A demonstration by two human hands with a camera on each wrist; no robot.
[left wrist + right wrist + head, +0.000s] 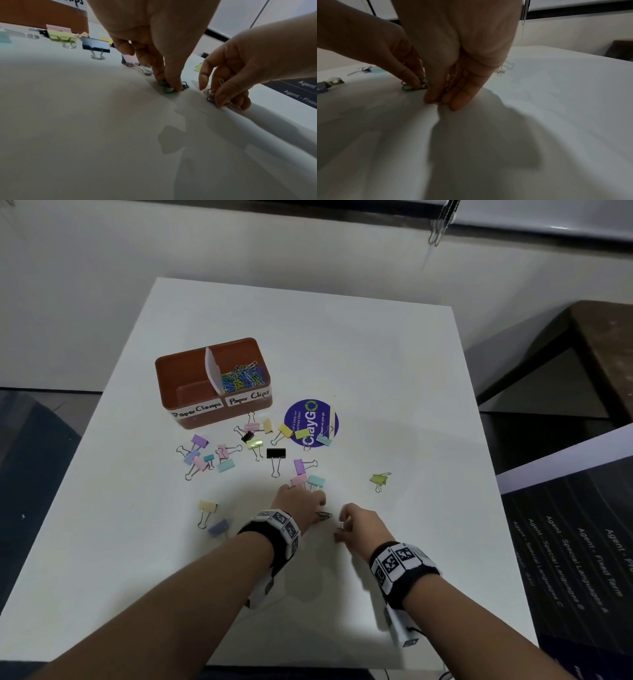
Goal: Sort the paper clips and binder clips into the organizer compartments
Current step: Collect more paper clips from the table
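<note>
A brown organizer (212, 405) stands at the table's left, labelled Paper Clamps and Paper Clips; its right compartment holds coloured paper clips (241, 378), its left one looks bare. Pastel and black binder clips (275, 453) lie scattered in front of it. My left hand (301, 501) pinches a small bunch of paper clips (169, 88) against the tabletop. Beside it my right hand (356, 523) pinches more paper clips (210, 94) between thumb and fingers, fingertips on the table.
A round purple sticker (311, 422) lies right of the organizer with binder clips on it. A lone yellow binder clip (379, 480) sits further right. A dark wooden bench (582, 354) stands beyond the white table's (394, 371) right edge.
</note>
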